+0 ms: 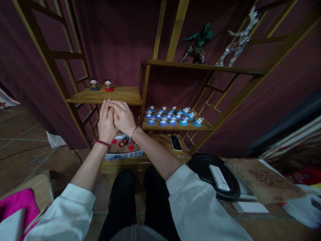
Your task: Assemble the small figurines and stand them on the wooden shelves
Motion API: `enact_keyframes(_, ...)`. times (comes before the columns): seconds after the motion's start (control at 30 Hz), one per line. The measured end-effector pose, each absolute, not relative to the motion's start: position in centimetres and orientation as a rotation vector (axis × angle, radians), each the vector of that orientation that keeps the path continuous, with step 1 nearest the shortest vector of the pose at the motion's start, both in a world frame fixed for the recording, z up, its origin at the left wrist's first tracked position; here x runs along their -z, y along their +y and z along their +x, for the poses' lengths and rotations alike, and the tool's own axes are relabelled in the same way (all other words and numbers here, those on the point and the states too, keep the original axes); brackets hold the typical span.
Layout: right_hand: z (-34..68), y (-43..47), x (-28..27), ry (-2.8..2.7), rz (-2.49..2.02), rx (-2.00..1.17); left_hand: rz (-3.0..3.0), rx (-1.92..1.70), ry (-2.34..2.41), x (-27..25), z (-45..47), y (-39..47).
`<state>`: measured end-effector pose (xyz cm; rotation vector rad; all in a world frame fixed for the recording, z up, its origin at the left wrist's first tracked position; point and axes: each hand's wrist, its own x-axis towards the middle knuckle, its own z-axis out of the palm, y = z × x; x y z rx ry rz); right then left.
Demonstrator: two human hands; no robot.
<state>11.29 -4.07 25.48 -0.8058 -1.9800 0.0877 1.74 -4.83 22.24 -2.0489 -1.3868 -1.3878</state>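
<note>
My left hand point(106, 124) and my right hand point(123, 117) are pressed against each other just in front of the left shelf point(122, 94). Their fingers are closed together, and whatever may be between the palms is hidden. On that shelf stand two small black-haired figurines, one on a dark base point(93, 84) and one on a red base point(108, 85). Below my hands is an open box point(125, 155), partly covered by my wrists. Inside it I see a red-and-black figurine point(123, 142) and red discs point(131, 147).
Rows of small blue-and-white figurines point(163, 121) fill the lower right shelf. Above stand a green-hooded statue point(200, 43) and a clear deer figure point(237, 45). A phone point(176, 143) lies on the bottom board. A black round seat point(232, 187) is at right.
</note>
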Motion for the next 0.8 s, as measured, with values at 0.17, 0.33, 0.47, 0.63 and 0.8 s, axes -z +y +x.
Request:
enact_keyframes(0.17, 11.7, -4.8, -23.0, -1.950, -0.818, -0.110, -2.044, 1.476, -1.462, -20.1, 2.4, -5.2)
enact_keyframes(0.33, 12.3, -4.5, -18.6, -1.968, -0.989, -0.184, -2.165, 1.297, -1.646, -16.1, 3.1, -5.6)
enact_keyframes(0.47, 12.9, -4.3, -14.8, -2.033, -1.201, -0.323, -2.274, 1.019, -1.925, -12.2, 3.9, -5.9)
enact_keyframes(0.63, 13.9, -4.0, -10.6, -2.107, -1.496, -0.468, -2.478, 0.652, -2.054, -8.4, 4.6, -6.0)
enact_keyframes(0.8, 15.1, -3.6, -7.7, -2.123, -1.793, -0.553, -2.624, 0.273, -2.041, -6.0, 4.8, -5.8)
